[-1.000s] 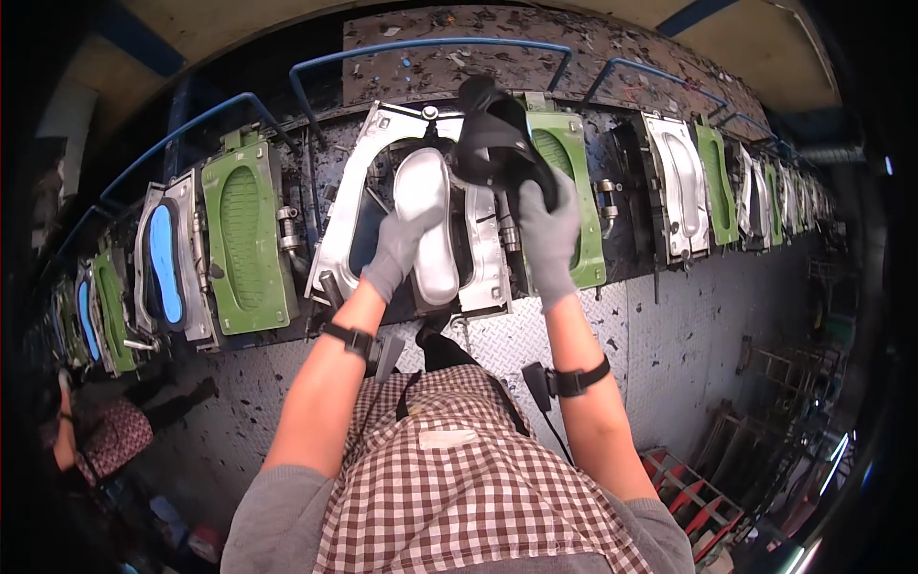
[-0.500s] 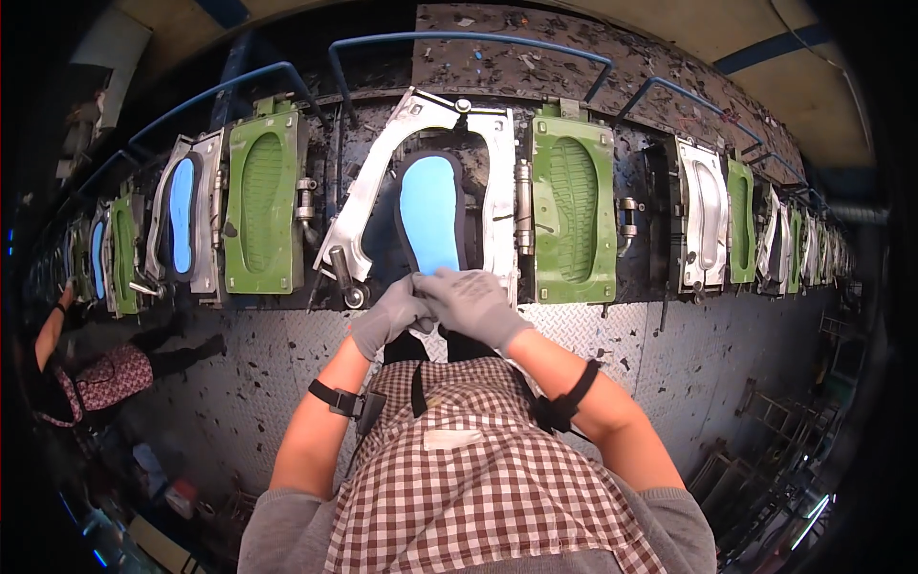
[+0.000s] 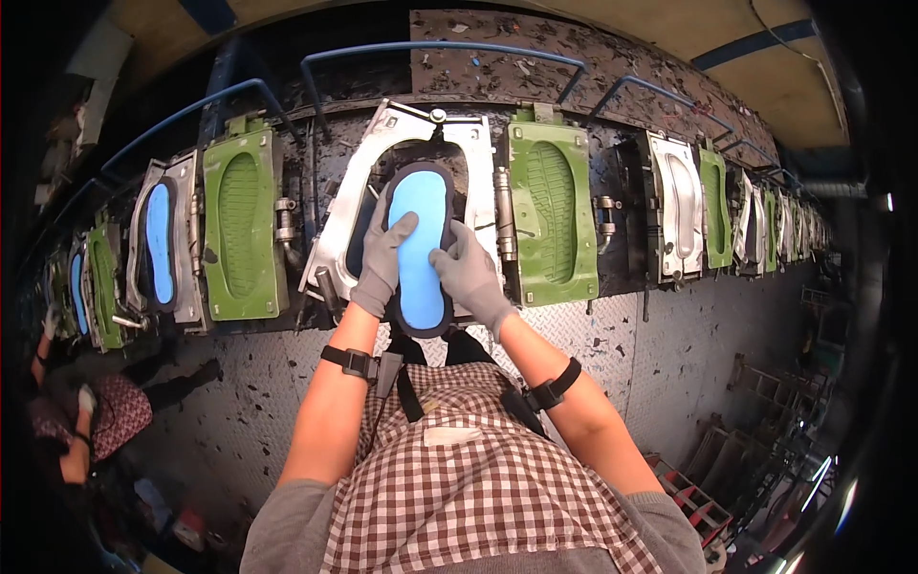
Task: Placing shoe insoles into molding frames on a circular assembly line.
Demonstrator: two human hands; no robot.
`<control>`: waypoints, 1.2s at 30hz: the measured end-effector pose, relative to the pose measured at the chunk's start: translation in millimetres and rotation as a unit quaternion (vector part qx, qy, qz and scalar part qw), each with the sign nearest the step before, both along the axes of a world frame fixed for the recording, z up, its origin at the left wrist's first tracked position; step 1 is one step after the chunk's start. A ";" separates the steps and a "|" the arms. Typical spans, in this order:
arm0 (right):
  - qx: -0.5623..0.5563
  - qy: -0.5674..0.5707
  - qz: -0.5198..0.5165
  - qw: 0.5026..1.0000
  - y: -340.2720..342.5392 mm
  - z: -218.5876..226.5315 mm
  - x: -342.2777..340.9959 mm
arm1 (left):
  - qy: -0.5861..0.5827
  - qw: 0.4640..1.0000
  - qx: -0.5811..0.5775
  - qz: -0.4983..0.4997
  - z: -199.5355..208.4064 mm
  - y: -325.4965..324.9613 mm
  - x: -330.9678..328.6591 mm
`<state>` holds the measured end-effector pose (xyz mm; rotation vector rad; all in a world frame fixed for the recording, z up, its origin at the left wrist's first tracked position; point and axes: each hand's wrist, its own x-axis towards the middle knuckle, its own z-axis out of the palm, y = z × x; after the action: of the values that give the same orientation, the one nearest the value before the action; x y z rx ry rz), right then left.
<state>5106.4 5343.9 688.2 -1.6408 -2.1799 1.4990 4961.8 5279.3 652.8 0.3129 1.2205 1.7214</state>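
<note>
A blue shoe sole with a dark rim [image 3: 421,273] is held between my hands, in front of the silver mould frame [image 3: 354,210]. My gloved left hand [image 3: 382,258] grips its left edge, thumb lying on the blue face. On the other edge, my gloved right hand [image 3: 471,273] has its thumb against the blue face and its fingers behind. The sole's lower end hangs over the near edge of the mould line. Just right of the frame stands a green mould half [image 3: 553,215] with a tread-patterned cavity.
Another green mould half [image 3: 242,225] and a mould carrying a blue sole [image 3: 160,244] stand to the left. More moulds [image 3: 675,206] run off to the right. Blue rails [image 3: 440,45] rise behind. A co-worker's patterned garment [image 3: 115,416] shows at far left, above the metal floor [image 3: 583,359].
My hands have moved from the sole's near end up to its two sides. The sole has come toward me, out of the silver frame's opening. The view has shifted slightly.
</note>
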 end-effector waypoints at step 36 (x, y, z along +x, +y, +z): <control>-0.046 0.051 -0.423 0.903 43.7 54.8 855.3 | 0.329 0.698 -0.494 -0.401 -106.0 -34.4 422.4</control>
<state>5961.7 5387.5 743.1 -2.0611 -1.0650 1.3432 5384.2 5244.9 546.9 0.6823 1.9338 0.0244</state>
